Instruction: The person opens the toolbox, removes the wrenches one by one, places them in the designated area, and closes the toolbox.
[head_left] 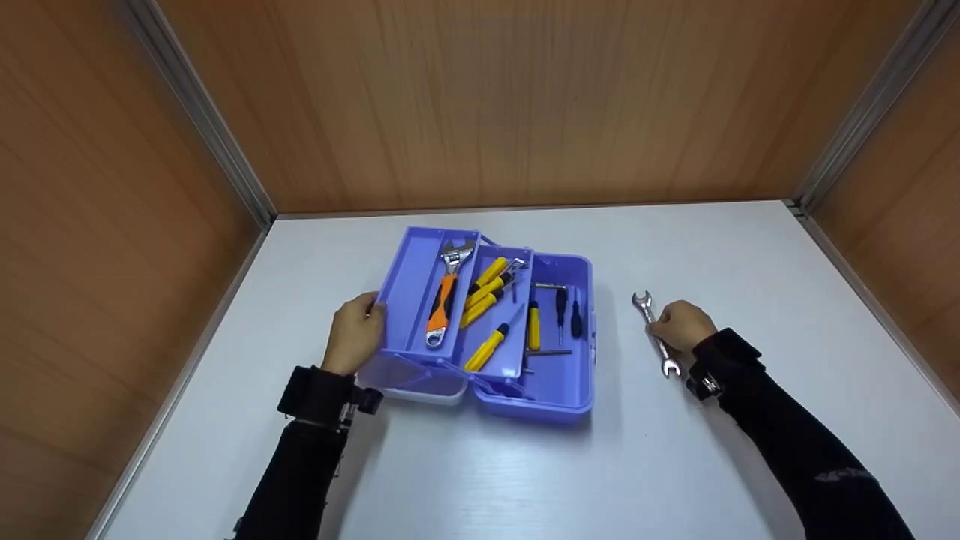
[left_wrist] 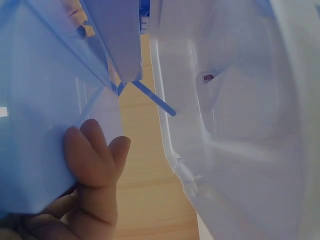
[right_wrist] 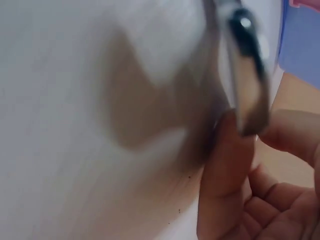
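An open purple toolbox [head_left: 570, 390] sits mid-table with its trays folded out. The left tray [head_left: 409, 300] holds an orange-handled adjustable wrench [head_left: 444, 296]; the middle tray holds yellow-handled screwdrivers [head_left: 487, 289]. My left hand [head_left: 354, 334] grips the left tray's outer wall, fingers pressed flat on the blue plastic [left_wrist: 92, 160]. Right of the box, my right hand [head_left: 679, 326] pinches the shaft of a silver open-ended spanner [head_left: 654, 334] lying on the table. In the right wrist view, blurred fingertips [right_wrist: 225, 165] close on the metal bar [right_wrist: 245, 70].
The white table [head_left: 525, 472] is boxed in by brown wood-grain walls [head_left: 480, 105] on the left, back and right. Small black drivers and a hex key [head_left: 551, 286] lie in the box's base. A pale lid part [left_wrist: 240, 125] fills the left wrist view.
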